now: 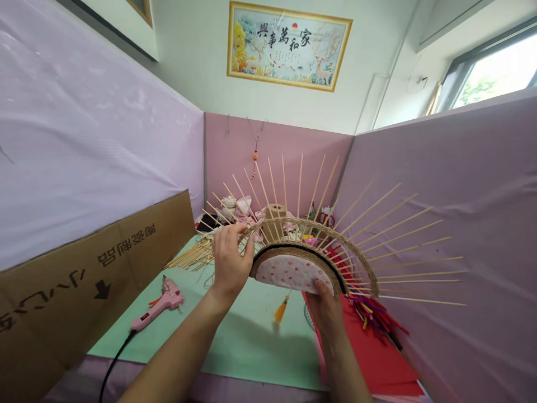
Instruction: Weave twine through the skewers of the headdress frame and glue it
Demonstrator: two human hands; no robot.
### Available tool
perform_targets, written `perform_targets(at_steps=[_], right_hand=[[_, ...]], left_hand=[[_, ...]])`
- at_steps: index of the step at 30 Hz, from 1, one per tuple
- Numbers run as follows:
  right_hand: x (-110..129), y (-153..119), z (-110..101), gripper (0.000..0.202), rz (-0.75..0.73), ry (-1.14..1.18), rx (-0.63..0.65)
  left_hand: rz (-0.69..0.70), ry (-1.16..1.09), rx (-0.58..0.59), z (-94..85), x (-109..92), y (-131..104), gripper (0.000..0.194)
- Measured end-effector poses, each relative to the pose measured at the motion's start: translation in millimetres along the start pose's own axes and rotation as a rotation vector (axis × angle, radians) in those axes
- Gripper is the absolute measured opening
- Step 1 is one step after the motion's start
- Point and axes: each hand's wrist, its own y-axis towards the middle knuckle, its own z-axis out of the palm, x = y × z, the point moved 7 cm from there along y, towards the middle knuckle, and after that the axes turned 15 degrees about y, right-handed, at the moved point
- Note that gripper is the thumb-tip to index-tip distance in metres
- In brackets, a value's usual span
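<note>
A half-round fan frame is held up in front of me, tilted over the table. Its base has pale fabric with small red marks, edged in jute and a black line. Thin wooden sticks spread out from it, crossed by an arched jute rope. At the left end of that arch, my left hand has its fingers closed on the rope and nearby sticks. My right hand grips the base from below, thumb on the fabric. An orange tassel shows below the base.
On the green tabletop lies a pink glue gun with a black cord. Loose sticks lie beside a cardboard panel at left. Behind stands a twine roll. Red sheets and coloured fuzzy strips are at right.
</note>
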Motion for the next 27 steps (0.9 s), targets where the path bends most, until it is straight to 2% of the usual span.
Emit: perform_targets(at_steps=[6,13,16,22,24,27], right_hand=[[2,-4,3,0.045,-0.013,0.011,-0.011],[-5,-7,0,0.044,0.010,-0.003,-0.032],[-8,-8,-2,0.044,0.007,-0.006,-0.025],[-9,-6,-3,0.043,0.006,0.000,-0.020],[-9,-5,-4,0.043,0.006,0.005,-0.011],[-6,-4,-6,0.041,0.005,0.012,-0.023]], left_hand=[[0.047,0.070,0.048,12.2,-4,1,0.014],[0.040,-0.146,0.144,16.9,-17,-9,0.013],[0.026,-0.182,0.157,13.5,-21,-13,0.011],[-0.106,-0.241,0.222,11.6,-4,-13,0.015],[-0.189,-0.324,0.291,18.0,6,-13,0.016],[-0.322,-0.504,0.454,31.4,19,-14,0.025]])
